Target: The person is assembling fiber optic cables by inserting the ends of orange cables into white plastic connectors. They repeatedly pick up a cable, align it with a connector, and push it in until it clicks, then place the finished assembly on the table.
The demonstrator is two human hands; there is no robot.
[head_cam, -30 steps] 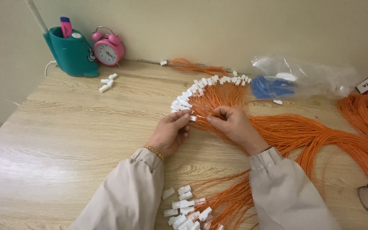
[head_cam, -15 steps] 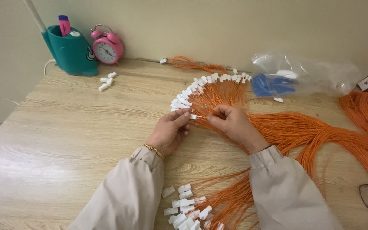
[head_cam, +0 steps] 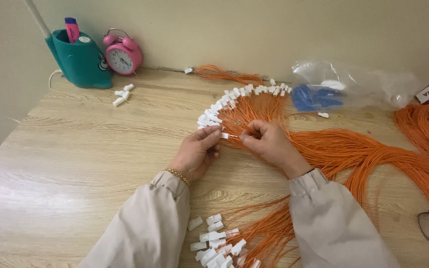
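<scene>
Pinching a small white connector (head_cam: 224, 135), left hand (head_cam: 197, 151) holds it lengthwise left-to-right.

The left hand (head_cam: 198, 151) pinched a small white connector (head_cam: 224, 135) between its fingertips, and the right hand (head_cam: 269, 145) held the thin orange wire (head_cam: 239, 135) running into it. Both worked over a fan of orange wires (head_cam: 254, 111) tipped with white connectors, near the far edge of the wooden table (head_cam: 75, 164). More capped wires (head_cam: 224, 243) lay at the near edge between the sleeves. A teal pen holder (head_cam: 78, 59) and a pink alarm clock (head_cam: 122, 53) stood at the far left corner; a clear plastic bag (head_cam: 348, 89) lay toward the far right.
</scene>
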